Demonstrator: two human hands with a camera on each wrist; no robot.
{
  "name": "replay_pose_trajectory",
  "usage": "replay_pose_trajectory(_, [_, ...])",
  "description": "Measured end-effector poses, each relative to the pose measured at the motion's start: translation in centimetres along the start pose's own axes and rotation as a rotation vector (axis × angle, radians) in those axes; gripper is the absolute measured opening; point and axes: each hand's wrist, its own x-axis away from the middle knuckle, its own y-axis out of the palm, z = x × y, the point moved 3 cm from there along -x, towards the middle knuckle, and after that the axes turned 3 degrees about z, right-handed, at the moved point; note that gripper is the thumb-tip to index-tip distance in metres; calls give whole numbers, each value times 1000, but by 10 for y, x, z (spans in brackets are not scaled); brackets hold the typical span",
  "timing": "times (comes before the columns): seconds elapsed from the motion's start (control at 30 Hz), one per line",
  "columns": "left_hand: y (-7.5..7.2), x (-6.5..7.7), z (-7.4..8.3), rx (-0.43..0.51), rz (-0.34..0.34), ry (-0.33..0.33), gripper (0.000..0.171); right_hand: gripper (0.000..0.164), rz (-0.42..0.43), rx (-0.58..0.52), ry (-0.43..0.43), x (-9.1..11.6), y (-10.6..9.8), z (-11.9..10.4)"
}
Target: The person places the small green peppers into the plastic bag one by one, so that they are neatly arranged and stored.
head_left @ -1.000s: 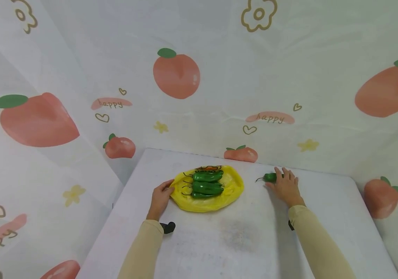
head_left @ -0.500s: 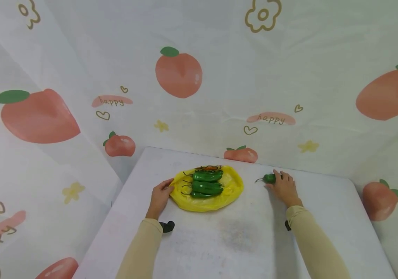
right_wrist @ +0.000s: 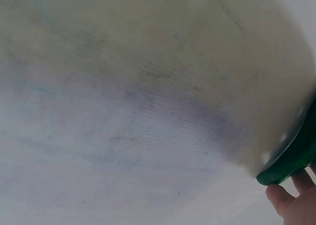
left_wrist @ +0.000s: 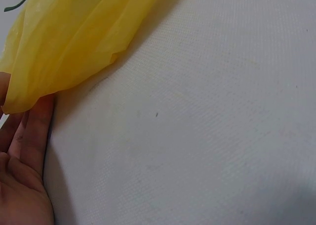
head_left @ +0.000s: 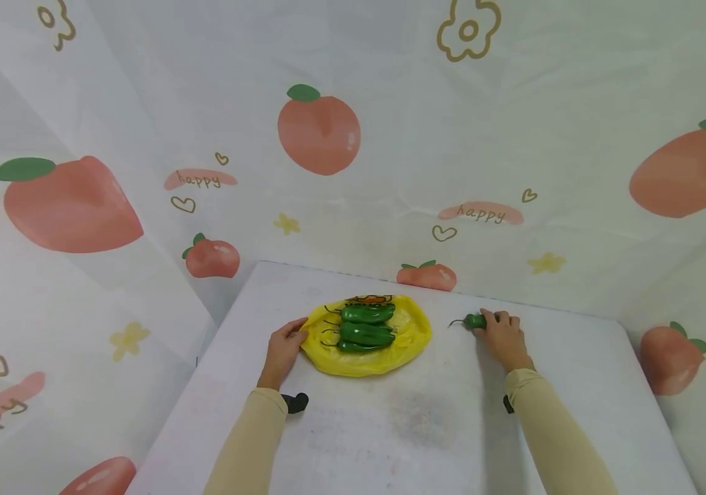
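In the head view, a yellow plastic bag [head_left: 411,347] lies spread on the table with several long green peppers [head_left: 368,335] side by side on it, stems to the left. My left hand [head_left: 282,349] pinches the bag's left edge. The left wrist view shows the thumb over the yellow plastic [left_wrist: 74,47] and the fingers beneath it. To the right of the bag, my right hand [head_left: 504,339] grips a single green pepper [head_left: 473,321], whose stem points left. Its smooth end [right_wrist: 286,163] shows beside the fingers in the right wrist view; the palm side is mostly hidden.
The white table [head_left: 353,440] has a greyish smudge [head_left: 421,416] in front of the bag. Behind it and at both sides hangs a white cloth [head_left: 377,227] printed with peaches. Dark wrist-worn pieces [head_left: 295,403] show beside the sleeves.
The right hand's fingers have closed round the single pepper, and hand and pepper have shifted slightly left and toward me. The left hand stays at the bag's edge.
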Motion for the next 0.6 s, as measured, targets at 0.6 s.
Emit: replay_pose_trajectory(0.6, [0,2,1,-22,6,4,40,50,-30,28,31,12,-9,1])
